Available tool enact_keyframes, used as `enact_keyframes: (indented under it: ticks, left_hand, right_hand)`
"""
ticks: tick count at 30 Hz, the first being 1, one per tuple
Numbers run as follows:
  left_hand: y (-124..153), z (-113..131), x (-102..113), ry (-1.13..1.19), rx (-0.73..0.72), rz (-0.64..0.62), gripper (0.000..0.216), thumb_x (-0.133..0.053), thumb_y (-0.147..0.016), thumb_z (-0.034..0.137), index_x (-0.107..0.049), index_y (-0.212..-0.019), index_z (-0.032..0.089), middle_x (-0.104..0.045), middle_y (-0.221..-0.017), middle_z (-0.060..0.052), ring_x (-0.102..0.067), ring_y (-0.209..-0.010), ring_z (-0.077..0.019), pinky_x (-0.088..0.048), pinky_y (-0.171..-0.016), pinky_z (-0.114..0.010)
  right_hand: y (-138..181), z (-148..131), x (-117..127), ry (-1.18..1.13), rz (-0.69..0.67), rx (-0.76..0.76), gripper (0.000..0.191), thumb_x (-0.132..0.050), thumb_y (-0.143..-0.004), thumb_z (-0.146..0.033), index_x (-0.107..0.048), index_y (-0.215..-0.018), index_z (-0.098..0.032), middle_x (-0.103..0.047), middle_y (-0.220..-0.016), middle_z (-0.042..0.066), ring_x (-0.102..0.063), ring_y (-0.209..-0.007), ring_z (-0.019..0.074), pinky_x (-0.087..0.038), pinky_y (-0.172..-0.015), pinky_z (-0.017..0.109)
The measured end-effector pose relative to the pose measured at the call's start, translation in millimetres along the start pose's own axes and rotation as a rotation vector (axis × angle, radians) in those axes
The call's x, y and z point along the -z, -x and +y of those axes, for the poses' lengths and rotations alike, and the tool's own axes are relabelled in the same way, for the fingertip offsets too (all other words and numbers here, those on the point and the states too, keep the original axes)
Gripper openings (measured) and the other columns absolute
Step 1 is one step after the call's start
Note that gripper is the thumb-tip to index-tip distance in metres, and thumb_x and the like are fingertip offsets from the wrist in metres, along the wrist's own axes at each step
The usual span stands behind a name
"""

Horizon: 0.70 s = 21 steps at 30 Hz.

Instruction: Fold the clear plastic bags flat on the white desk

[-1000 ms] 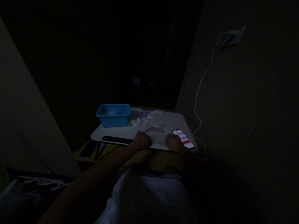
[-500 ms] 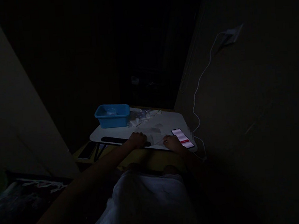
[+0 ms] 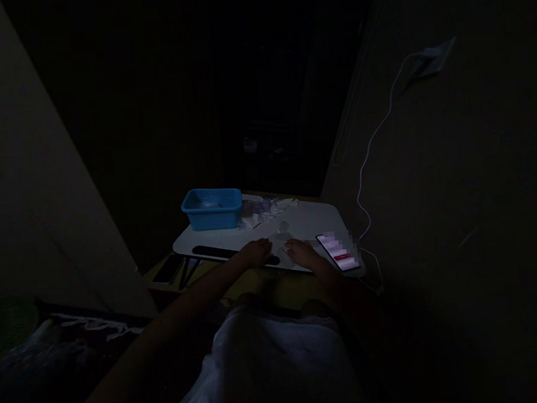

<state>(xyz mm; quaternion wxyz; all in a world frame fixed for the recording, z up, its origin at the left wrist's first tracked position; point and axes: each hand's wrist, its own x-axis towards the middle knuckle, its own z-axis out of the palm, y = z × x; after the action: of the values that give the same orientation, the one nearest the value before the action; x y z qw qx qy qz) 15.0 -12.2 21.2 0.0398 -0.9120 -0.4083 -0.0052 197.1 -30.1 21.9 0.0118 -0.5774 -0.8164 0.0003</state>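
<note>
In dim light a thin, see-through plastic sheet or bag [image 3: 280,237] lies near the front edge of a small white folding table [image 3: 312,213]. My left hand [image 3: 257,252] rests on its left side, fingers stretched towards the middle. From the right my right hand [image 3: 301,253] lies low over the same plastic, its fingers also stretched out. Fine detail of the fingertips is lost in the dark. Close to the right hand is a phone [image 3: 337,252] with a lit screen.
A blue plastic basin [image 3: 213,216] stands at the table's back left, beside crumpled clear packaging [image 3: 262,209]. A dark phone [image 3: 168,269] lies lower at left. A white cable [image 3: 371,144] runs down from a wall socket [image 3: 435,59] at right. A green basin [image 3: 7,325] is at far left.
My hands have loosened from a closed hold at the plastic's edges to flatter, stretched fingers. They are somewhat closer together, and the plastic looks flatter. The whole view has shifted slightly.
</note>
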Motion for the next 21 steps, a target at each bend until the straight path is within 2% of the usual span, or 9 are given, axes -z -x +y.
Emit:
enact_keyframes:
  ticks: [2,4,7,10,13,16,21]
  left_hand:
    - [6,0,-4,-0.007,0.015,0.015,0.037,-0.035,-0.089,0.028,-0.044,-0.120,0.012,-0.043,-0.130,-0.017,-0.041,-0.119,-0.0237,-0.038,-0.090,-0.037]
    - [10,3,-6,-0.013,0.033,0.026,0.038,-0.034,-0.089,0.029,-0.044,-0.121,0.011,-0.042,-0.130,-0.018,-0.040,-0.119,-0.0254,-0.038,-0.090,-0.040]
    - [15,11,-4,-0.014,0.066,0.033,0.039,-0.032,-0.089,0.035,-0.049,-0.115,0.011,-0.049,-0.123,-0.017,-0.046,-0.112,-0.0265,-0.039,-0.085,-0.040]
    - [18,22,0,-0.006,0.137,0.061,0.040,-0.032,-0.089,0.040,-0.056,-0.105,0.012,-0.055,-0.112,-0.016,-0.052,-0.103,-0.0269,-0.040,-0.080,-0.039]
    - [20,31,5,-0.012,0.227,0.052,0.047,-0.031,-0.088,0.045,-0.058,-0.104,0.011,-0.058,-0.106,-0.017,-0.053,-0.098,-0.0285,-0.038,-0.078,-0.040]
    - [20,38,11,-0.020,0.281,0.048,0.052,-0.027,-0.088,0.047,-0.061,-0.100,0.009,-0.060,-0.101,-0.018,-0.054,-0.094,-0.0290,-0.036,-0.077,-0.040]
    - [9,34,17,0.011,0.269,0.078,0.053,-0.026,-0.088,0.045,-0.064,-0.090,0.009,-0.060,-0.096,-0.020,-0.053,-0.094,-0.0296,-0.035,-0.077,-0.041]
  right_hand:
    - [-9,1,-4,0.007,0.003,-0.044,0.038,-0.033,-0.085,-0.021,-0.049,-0.120,-0.019,-0.046,-0.131,0.008,-0.041,-0.119,0.0171,-0.034,-0.092,0.033]
    - [-18,3,-7,0.024,0.008,-0.094,0.039,-0.033,-0.085,-0.023,-0.047,-0.122,-0.020,-0.044,-0.133,0.008,-0.038,-0.121,0.0184,-0.033,-0.093,0.037]
    - [-29,6,-8,0.061,0.016,-0.165,0.038,-0.031,-0.086,-0.025,-0.049,-0.119,-0.021,-0.044,-0.132,0.009,-0.034,-0.123,0.0220,-0.032,-0.092,0.044]
    - [-35,9,-4,0.102,0.022,-0.209,0.037,-0.031,-0.085,-0.023,-0.051,-0.117,-0.021,-0.045,-0.131,0.010,-0.033,-0.124,0.0236,-0.030,-0.092,0.047]
    - [-32,10,2,0.146,0.043,-0.221,0.037,-0.033,-0.084,-0.021,-0.051,-0.116,-0.020,-0.044,-0.131,0.011,-0.032,-0.124,0.0227,-0.028,-0.094,0.044]
    - [-21,7,8,0.185,0.056,-0.222,0.034,-0.035,-0.082,-0.019,-0.054,-0.110,-0.016,-0.051,-0.123,0.014,-0.044,-0.115,0.0223,-0.032,-0.091,0.039]
    - [1,0,11,0.207,0.036,-0.238,0.033,-0.032,-0.084,-0.022,-0.060,-0.098,-0.011,-0.060,-0.103,0.016,-0.056,-0.096,0.0221,-0.040,-0.079,0.032]
